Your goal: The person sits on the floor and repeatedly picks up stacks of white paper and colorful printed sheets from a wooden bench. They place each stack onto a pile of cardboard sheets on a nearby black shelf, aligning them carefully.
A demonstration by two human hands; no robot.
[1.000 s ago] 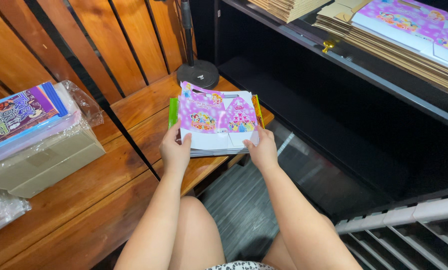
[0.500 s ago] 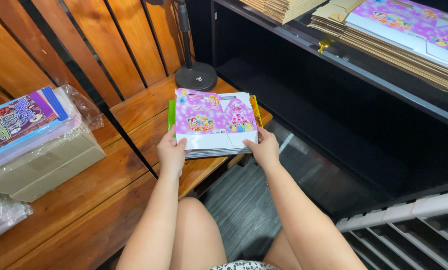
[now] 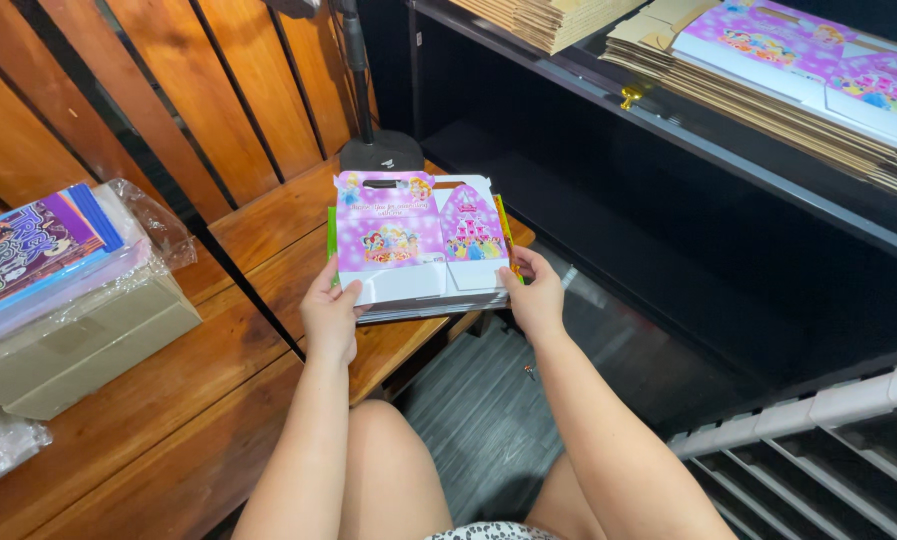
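A wooden tabletop (image 3: 168,400) of orange-brown planks fills the left and lower left of the frame, backed by a slatted wooden wall (image 3: 218,90) at upper left. At far left sits a carton (image 3: 78,350) with a plastic-wrapped pile of colourful booklets (image 3: 38,250) on top. A black round stand base (image 3: 381,153) stands at top centre, its pole rising out of frame. The upper right holds a dark shelf (image 3: 688,130) carrying flat brown cardboard sheets (image 3: 768,110) and flat pink printed boxes (image 3: 798,60). A grey floor (image 3: 478,420) shows at centre bottom, and a white rack (image 3: 818,440) at lower right.

Both bare forearms reach up from the bottom of the frame, over the person's knees. The left hand (image 3: 330,312) has its grip closed on the left edge of the stack (image 3: 418,245), thumb on top, fingers hidden beneath. The right hand (image 3: 535,292) has its grip closed on the right edge, thumb up along the side.

The stack is a bundle of flat unfolded boxes, held level just above the near corner of the tabletop at frame centre. The top sheet is pink and purple with cartoon figures, a handle cut-out at its far end and a white strip near the hands. Green and yellow edges peek out at its sides.
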